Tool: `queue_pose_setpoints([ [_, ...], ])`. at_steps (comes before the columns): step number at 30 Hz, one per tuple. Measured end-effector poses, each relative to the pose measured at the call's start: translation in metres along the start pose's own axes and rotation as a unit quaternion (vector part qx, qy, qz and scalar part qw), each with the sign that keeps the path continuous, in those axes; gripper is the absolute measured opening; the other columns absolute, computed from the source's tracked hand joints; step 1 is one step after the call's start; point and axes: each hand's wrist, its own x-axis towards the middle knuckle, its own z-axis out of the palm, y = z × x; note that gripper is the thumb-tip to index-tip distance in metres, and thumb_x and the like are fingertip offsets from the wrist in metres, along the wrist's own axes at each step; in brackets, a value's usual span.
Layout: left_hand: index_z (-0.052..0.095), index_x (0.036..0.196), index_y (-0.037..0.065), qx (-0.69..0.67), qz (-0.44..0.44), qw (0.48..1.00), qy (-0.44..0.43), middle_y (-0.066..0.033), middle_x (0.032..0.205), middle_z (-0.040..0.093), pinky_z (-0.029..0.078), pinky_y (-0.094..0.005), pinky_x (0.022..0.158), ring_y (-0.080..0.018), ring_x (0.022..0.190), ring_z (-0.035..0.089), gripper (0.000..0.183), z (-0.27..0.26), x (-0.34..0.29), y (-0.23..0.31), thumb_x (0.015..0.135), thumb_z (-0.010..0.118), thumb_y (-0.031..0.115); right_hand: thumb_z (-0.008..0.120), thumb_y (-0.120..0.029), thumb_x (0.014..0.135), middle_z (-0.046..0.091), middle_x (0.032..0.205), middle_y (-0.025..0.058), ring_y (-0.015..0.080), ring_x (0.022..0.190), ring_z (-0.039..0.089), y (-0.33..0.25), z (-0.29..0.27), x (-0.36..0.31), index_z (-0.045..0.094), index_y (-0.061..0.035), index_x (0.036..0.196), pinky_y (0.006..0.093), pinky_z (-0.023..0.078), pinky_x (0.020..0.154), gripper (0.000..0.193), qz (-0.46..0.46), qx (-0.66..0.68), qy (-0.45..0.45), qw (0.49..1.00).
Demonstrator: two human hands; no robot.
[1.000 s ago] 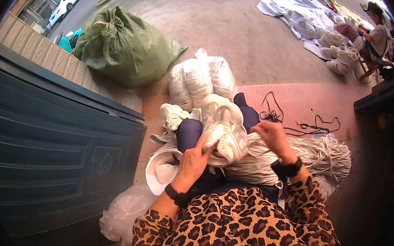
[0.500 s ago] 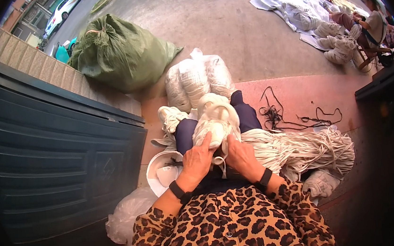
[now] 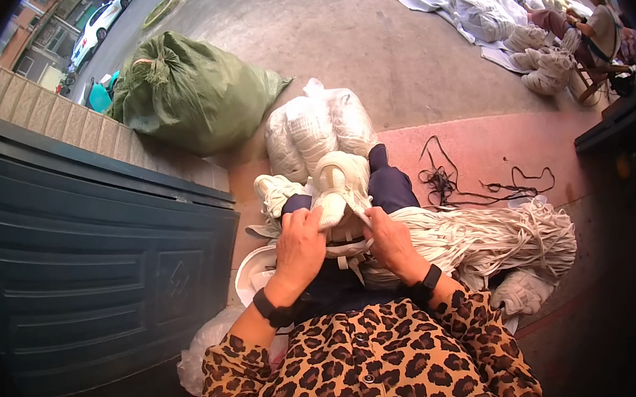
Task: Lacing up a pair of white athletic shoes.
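A cream sneaker [image 3: 340, 177] rests over my lap, its toe pointing away from me and its opening toward me. My left hand [image 3: 301, 247] is closed on the left side of the shoe, by a pale padded flap that looks like its tongue. On the other side, my right hand [image 3: 393, 243] pinches a white shoelace strand that runs up to the sneaker. Its fingertips are partly hidden. Another cream sneaker [image 3: 277, 191] lies beyond my left hand. A thick bundle of white shoelaces [image 3: 483, 240] stretches to the right of my right hand.
Clear bags of white goods [image 3: 319, 129] stand ahead, with a green sack [image 3: 193, 96] farther left. Black cords [image 3: 442, 179] lie on the red floor. A white bowl-like container [image 3: 252, 270] sits left, near a dark door [image 3: 95, 266]. A seated person [image 3: 596, 26] is far right.
My left hand has shifted left and up, and its extended finger has curled in. My hands are farther apart, and the shoe's opening shows more between them.
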Motion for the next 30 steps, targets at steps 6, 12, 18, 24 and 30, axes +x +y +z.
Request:
queue_pose_setpoints([
  [6, 0.056, 0.106, 0.010, 0.015, 0.120, 0.992, -0.024, -0.0085, 0.104, 0.055, 0.047, -0.0366, 0.071, -0.0280, 0.086, 0.053, 0.036, 0.005, 0.018, -0.010, 0.072, 0.052, 0.002, 0.055, -0.007, 0.076, 0.054, 0.079, 0.0172, 0.0365, 0.064, 0.055, -0.002, 0.001, 0.002, 0.044, -0.0039, 0.100, 0.0444, 0.043, 0.055, 0.027, 0.001, 0.020, 0.005, 1.000],
  [12, 0.058, 0.098, 0.014, 0.225, 0.164, 0.959, -0.060, -0.0057, 0.100, 0.055, 0.043, -0.0313, 0.056, -0.0190, 0.075, 0.053, 0.027, 0.009, 0.011, -0.003, 0.071, 0.053, 0.013, 0.054, -0.003, 0.073, 0.052, 0.075, 0.0142, 0.0327, 0.062, 0.055, -0.003, -0.002, -0.002, 0.044, -0.0023, 0.097, 0.0406, 0.043, 0.053, 0.026, -0.089, 0.006, 0.020, 0.996],
  [18, 0.057, 0.083, 0.012, 0.304, 0.168, 0.938, -0.012, -0.0037, 0.089, 0.055, 0.041, -0.0316, 0.054, -0.0179, 0.070, 0.053, 0.014, 0.019, 0.011, -0.012, 0.069, 0.055, 0.014, 0.052, -0.004, 0.074, 0.051, 0.072, 0.0127, 0.0293, 0.058, 0.055, -0.014, -0.010, -0.001, 0.044, -0.0025, 0.093, 0.0386, 0.043, 0.049, 0.020, -0.138, -0.022, 0.004, 0.990],
  [24, 0.058, 0.080, 0.012, 0.218, 0.180, 0.959, -0.008, -0.0036, 0.084, 0.055, 0.044, -0.0334, 0.057, -0.0192, 0.068, 0.056, 0.011, 0.014, 0.023, -0.033, 0.070, 0.055, 0.012, 0.057, 0.000, 0.069, 0.052, 0.074, 0.0136, 0.0308, 0.063, 0.056, -0.015, -0.013, -0.002, 0.043, -0.0013, 0.103, 0.0395, 0.043, 0.053, 0.036, -0.137, -0.027, -0.055, 0.989],
  [30, 0.057, 0.099, 0.003, -0.222, 0.073, 0.968, -0.092, -0.0173, 0.091, 0.058, 0.045, -0.0413, 0.073, -0.0386, 0.084, 0.055, 0.026, -0.007, 0.038, -0.043, 0.073, 0.056, 0.008, 0.055, 0.001, 0.068, 0.052, 0.074, 0.0117, 0.0290, 0.062, 0.056, -0.013, -0.020, 0.001, 0.040, -0.0016, 0.109, 0.0380, 0.043, 0.052, 0.044, -0.138, -0.061, -0.055, 0.987],
])
